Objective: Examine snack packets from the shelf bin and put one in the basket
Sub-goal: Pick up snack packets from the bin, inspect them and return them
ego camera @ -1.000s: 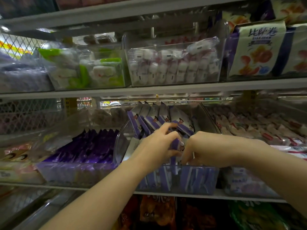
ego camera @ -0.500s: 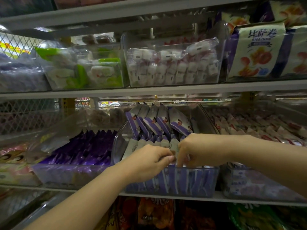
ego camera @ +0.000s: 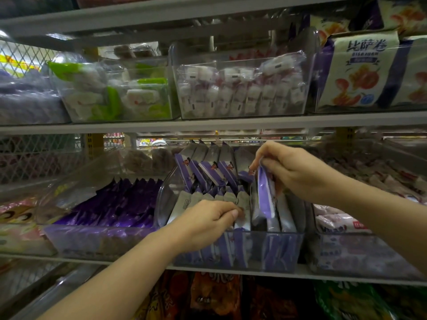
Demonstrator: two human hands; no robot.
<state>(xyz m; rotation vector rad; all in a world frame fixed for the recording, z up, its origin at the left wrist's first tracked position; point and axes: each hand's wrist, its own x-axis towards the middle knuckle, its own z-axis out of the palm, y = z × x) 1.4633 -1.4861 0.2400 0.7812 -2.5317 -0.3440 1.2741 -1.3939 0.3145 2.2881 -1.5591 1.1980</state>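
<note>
Grip: your right hand (ego camera: 293, 169) pinches a purple packet (ego camera: 265, 199) upright, partly out of the clear bin (ego camera: 284, 250); left hand (ego camera: 208, 224) pinches a front-row packet (ego camera: 243, 204). Tight packing could drag neighbours out.

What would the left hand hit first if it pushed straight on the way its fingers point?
Most likely the upright grey-topped packets in the clear bin, right at the left hand fingertips. Beyond them the right hand holds a purple packet; depth is unclear.
</note>
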